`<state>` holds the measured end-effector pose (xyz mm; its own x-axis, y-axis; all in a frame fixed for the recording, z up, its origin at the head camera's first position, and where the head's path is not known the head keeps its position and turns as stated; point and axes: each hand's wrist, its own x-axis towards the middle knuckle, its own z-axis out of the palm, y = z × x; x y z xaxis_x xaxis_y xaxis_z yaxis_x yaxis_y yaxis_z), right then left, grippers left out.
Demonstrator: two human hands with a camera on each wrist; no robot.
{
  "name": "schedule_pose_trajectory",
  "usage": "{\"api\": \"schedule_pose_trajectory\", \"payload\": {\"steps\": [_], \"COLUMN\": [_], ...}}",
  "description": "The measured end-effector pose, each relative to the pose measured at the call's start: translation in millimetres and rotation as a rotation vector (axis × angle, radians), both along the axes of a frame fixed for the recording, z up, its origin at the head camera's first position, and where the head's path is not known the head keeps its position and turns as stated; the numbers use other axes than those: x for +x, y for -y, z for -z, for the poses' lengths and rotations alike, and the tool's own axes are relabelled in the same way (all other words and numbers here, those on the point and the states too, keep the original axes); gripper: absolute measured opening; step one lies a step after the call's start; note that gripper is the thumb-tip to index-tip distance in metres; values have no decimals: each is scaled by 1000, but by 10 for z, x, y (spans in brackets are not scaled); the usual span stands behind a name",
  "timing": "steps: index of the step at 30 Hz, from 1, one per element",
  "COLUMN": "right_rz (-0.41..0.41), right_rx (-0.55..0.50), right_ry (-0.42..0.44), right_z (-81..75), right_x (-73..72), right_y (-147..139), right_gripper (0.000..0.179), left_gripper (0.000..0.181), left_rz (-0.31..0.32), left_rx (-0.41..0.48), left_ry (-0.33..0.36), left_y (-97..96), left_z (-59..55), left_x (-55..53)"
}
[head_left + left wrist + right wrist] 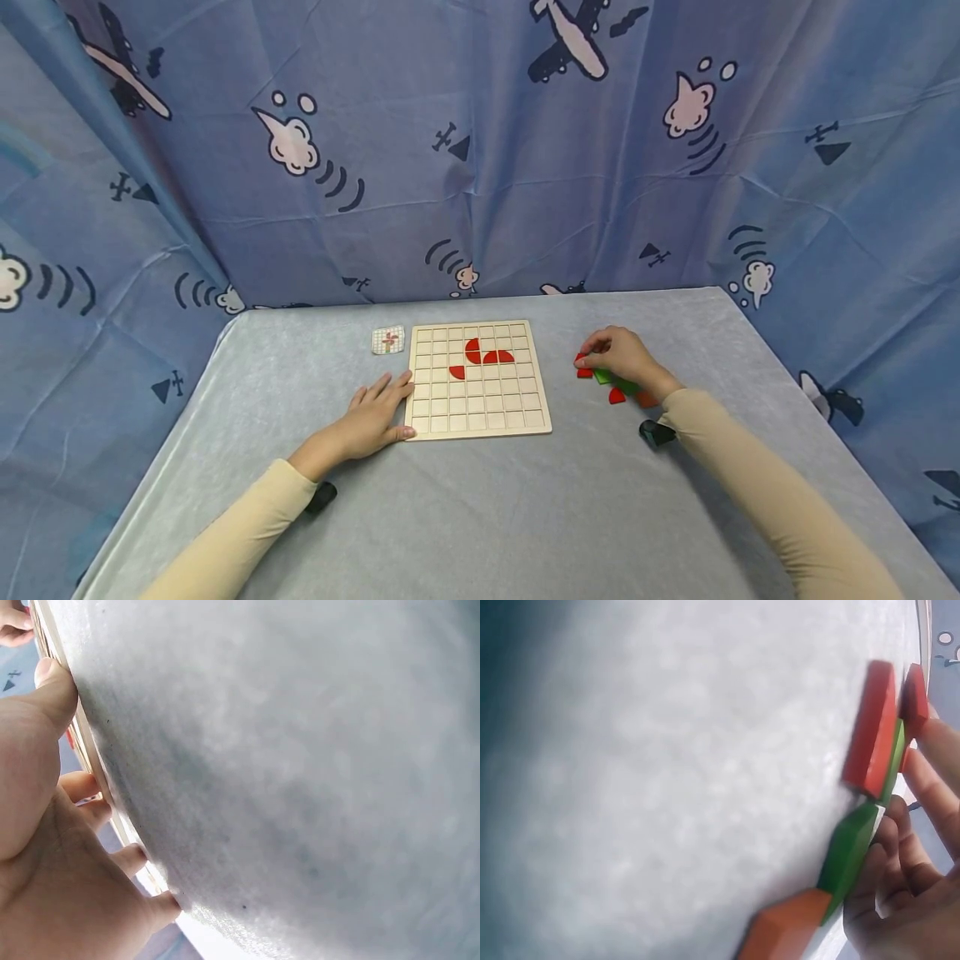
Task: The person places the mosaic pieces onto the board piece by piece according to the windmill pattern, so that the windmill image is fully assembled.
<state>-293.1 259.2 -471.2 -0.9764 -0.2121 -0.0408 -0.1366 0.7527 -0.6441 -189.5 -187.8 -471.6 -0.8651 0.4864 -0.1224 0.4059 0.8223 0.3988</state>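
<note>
A pale wooden grid board (442, 408) lies on the table, with several red quarter-circle pieces (457, 372) in its squares. My left hand (371, 421) rests at the board's left edge, fingers spread and fairly straight, thumb near the lower left corner. To the right of the board, my right hand (622, 354) pinches a red piece (915, 697) at its fingertips, low over a group of loose pieces. Another red piece (871, 731) stands beside it, with a dark green piece (847, 851) and an orange piece (787, 926) under the palm side.
A small card (388, 340) with a coloured pattern on a grid lies left of the board's top corner. One red quarter-circle (617, 396) sits below the right hand. A blue printed curtain (480, 208) hangs behind the grey-covered table (480, 517).
</note>
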Motion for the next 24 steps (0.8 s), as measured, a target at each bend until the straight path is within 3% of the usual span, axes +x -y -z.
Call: {"api": "schedule_pose_trajectory", "payload": {"steps": [10, 17, 24], "right_rz": [-32, -37, -56], "right_rx": [34, 35, 17], "right_ry": [-69, -66, -53], "right_z": [40, 37, 25], "right_x": [-4, -5, -21], "right_y": [-11, -11, -39], "right_gripper": [20, 17, 27], "left_gripper": [77, 76, 77], "left_rz": [-4, 0, -7], "left_rx": [5, 10, -3], "left_ry": [3, -10, 1], "left_y": [-5, -4, -14], "left_z": [-14, -7, 5], "left_x": [18, 25, 17]}}
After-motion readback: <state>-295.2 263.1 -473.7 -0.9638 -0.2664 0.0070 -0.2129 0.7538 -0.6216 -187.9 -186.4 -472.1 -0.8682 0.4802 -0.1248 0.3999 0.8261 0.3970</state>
